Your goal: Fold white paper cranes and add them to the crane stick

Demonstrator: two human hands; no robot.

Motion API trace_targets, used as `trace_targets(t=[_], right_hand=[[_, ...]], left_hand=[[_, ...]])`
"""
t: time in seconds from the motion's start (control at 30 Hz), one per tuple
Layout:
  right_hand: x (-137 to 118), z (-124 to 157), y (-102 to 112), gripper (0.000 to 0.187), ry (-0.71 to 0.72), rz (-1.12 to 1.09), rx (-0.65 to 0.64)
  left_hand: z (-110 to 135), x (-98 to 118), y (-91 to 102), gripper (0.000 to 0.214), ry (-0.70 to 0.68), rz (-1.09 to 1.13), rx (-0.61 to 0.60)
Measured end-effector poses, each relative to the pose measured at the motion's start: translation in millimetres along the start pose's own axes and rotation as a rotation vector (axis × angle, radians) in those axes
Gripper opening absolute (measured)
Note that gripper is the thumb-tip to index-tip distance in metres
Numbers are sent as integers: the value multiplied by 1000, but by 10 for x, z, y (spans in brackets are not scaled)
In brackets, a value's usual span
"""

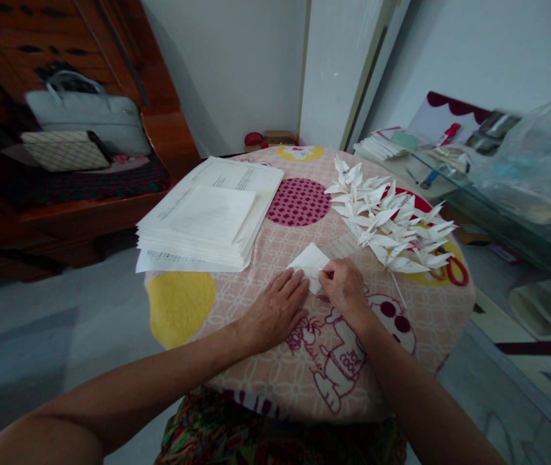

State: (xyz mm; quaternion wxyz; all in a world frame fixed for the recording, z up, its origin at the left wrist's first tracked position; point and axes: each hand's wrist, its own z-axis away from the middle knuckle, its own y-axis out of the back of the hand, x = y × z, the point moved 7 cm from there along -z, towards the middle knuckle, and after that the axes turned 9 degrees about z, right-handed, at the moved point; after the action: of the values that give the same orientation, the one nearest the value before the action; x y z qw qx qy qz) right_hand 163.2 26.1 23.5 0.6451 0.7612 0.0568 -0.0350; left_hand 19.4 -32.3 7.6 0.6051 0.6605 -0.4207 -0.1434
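A small folded square of white paper (pixel 312 257) lies on the cloth-covered table in front of me, one corner pointing away. My left hand (pixel 278 307) rests flat with its fingers stretched out, the fingertips on the left edge of the paper. At the right edge, my right hand (pixel 344 284) has its fingers curled in and pinches the paper's side. Beyond the right hand, several folded paper cranes (pixel 391 223) are heaped together. To the left stands a thick stack of printed paper sheets (pixel 197 216), with smaller cut sheets on top.
The round table wears a pink patterned cloth (pixel 265 381). Red-handled scissors (pixel 457 271) lie by its right edge. A glass-topped stand (pixel 498 223) on the right holds a plastic bag and papers. A wooden bench (pixel 159 187) with bags is at the back left.
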Motion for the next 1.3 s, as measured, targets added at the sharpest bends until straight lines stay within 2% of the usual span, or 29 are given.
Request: trace_targets(t=[0.57,0.93,1.13,1.3], right_hand=[[3,4,-18,17,7,22,30],[18,6,-5,16,-10,5,48],[99,-56,-26,16,-34,-165,-63],[144,-78,-1,13,-45,-241,-117]], left_hand=[[7,-20,-14,56,-7,10,-9],[-25,-60,-4,59,-23,-3,-57],[-136,-45,22,74,16,-58,-94],[-237,12,46,74,53,-116,-99]])
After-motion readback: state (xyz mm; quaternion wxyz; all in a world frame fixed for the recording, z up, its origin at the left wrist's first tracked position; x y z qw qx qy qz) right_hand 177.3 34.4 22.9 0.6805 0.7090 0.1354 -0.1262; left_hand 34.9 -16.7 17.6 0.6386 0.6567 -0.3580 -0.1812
